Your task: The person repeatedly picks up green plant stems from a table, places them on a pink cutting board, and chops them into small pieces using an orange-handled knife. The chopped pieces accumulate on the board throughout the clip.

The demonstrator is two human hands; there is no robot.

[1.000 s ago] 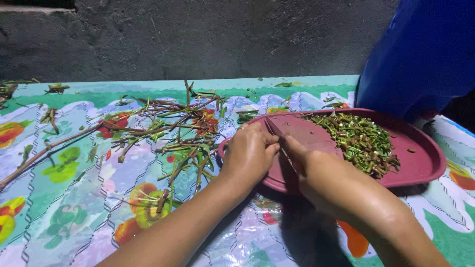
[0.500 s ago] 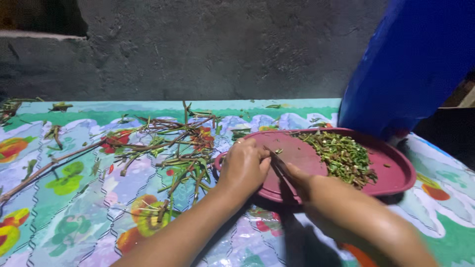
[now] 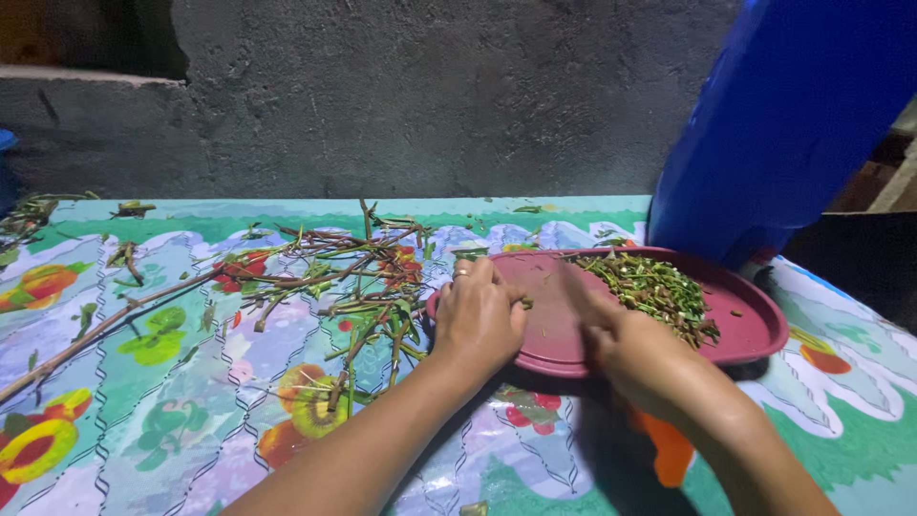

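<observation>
My left hand (image 3: 478,320) rests curled on the left rim of a dark pink oval tray (image 3: 759,334), its fingers pinched on a small bunch of green stems (image 3: 524,303). A ring shows on one finger. My right hand (image 3: 616,334) is blurred over the middle of the tray, gripping a knife (image 3: 575,283) whose blade shows only as a faint streak pointing away from me. A heap of chopped green stem pieces (image 3: 659,287) lies on the tray's far right part, just beyond the right hand.
A loose pile of long reddish and green stems (image 3: 334,272) lies on the fruit-patterned plastic tablecloth (image 3: 172,420) left of the tray. More scraps (image 3: 29,212) lie at the far left. A tall blue container (image 3: 783,115) stands behind the tray. A rough grey wall (image 3: 411,96) backs the table.
My right hand with the knife has swept from beside the left hand toward the chopped heap. The view has shifted slightly; the left hand stays at the tray's left rim.
</observation>
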